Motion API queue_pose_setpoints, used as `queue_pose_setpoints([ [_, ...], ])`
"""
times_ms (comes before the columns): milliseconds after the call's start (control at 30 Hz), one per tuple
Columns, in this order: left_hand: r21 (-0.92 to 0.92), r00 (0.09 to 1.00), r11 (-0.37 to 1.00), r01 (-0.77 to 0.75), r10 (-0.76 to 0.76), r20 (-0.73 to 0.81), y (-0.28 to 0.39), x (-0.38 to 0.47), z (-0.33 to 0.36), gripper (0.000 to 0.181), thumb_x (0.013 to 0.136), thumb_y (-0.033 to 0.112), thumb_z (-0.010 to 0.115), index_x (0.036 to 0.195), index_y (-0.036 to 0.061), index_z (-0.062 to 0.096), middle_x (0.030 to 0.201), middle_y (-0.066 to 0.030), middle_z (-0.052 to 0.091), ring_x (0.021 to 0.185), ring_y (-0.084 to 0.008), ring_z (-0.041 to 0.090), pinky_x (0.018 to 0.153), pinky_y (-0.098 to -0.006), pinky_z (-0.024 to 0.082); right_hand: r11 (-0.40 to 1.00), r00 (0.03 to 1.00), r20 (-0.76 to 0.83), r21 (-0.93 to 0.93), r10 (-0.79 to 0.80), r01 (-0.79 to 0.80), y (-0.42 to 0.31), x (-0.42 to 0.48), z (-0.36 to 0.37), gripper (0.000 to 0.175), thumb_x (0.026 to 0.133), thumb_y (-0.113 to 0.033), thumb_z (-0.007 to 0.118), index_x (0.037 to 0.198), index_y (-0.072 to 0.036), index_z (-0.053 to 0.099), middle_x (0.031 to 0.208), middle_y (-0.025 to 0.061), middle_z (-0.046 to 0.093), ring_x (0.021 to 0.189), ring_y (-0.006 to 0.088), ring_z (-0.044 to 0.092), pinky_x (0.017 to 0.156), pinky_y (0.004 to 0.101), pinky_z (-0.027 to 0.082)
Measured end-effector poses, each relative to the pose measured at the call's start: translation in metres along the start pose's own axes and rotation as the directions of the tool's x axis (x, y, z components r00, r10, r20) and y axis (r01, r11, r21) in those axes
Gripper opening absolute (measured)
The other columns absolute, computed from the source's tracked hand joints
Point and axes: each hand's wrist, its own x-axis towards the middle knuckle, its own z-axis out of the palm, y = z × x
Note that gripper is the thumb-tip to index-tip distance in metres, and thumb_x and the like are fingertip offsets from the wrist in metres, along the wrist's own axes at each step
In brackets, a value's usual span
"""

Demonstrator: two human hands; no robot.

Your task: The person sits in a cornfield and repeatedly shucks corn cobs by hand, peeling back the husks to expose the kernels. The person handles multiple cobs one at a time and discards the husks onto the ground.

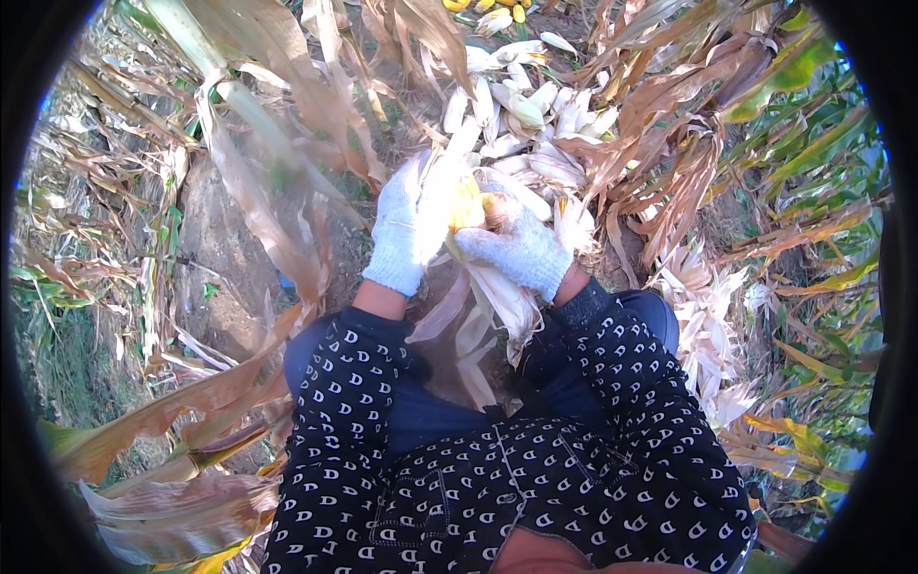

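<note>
A yellow corn ear (467, 204) shows between my two hands, its husk partly pulled open. My left hand (399, 222), in a white knit glove, grips the pale husk on the ear's left side; glare washes out that side. In a matching glove, soiled at the fingers, my right hand (522, 233) holds the ear from the right, thumb against the kernels. Peeled husk leaves (502, 294) hang below the ear toward my lap. Just beyond my hands lies a pile of ears in pale husks (531, 115).
Several husked yellow ears (495, 6) lie at the far top edge. Dry corn stalks (251, 115) and leaves lean in at left, with more drooping leaves (674, 143) at right. Discarded husks (706, 323) lie beside my right knee. Bare soil (222, 251) shows at left.
</note>
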Motion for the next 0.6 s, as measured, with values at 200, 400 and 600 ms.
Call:
queue_pose_setpoints([
  [200,-0.048,0.996,0.999,-0.001,-0.004,-0.087,0.001,-0.003,0.005,0.028,0.104,0.023,0.055,0.114,-0.0009,0.066,0.102,-0.017,0.07,0.093,-0.0325,0.068,0.084,-0.041,0.053,0.996,0.995,0.084,0.08,-0.057,0.05,-0.006,-0.004,-0.006,0.049,0.094,-0.032,0.071,0.132,-0.002,0.063,0.13,0.0152,0.064,0.117,0.0268,0.063,0.104,0.0367,0.048],
  [400,-0.341,0.974,0.932,0.123,-0.18,-0.14,-0.001,0.0,0.011,0.029,0.107,0.024,0.052,0.11,-0.0018,0.065,0.097,-0.0133,0.068,0.086,-0.0211,0.064,0.08,-0.036,0.052,0.997,0.997,0.026,0.042,-0.072,0.071,-0.004,-0.001,-0.002,0.051,0.092,-0.031,0.073,0.132,-0.001,0.062,0.125,0.0141,0.067,0.117,0.0268,0.063,0.105,0.0371,0.048],
  [600,-0.702,0.899,0.705,0.103,-0.367,-0.237,-0.001,-0.002,0.01,0.025,0.108,0.023,0.053,0.111,0.0014,0.064,0.098,-0.0072,0.068,0.088,-0.0162,0.064,0.077,-0.0317,0.053,0.844,0.87,-0.299,-0.493,-0.391,0.21,-0.012,-0.003,0.0,0.05,0.092,-0.031,0.073,0.129,0.0,0.063,0.127,0.0191,0.066,0.118,0.0342,0.063,0.103,0.0399,0.049],
])
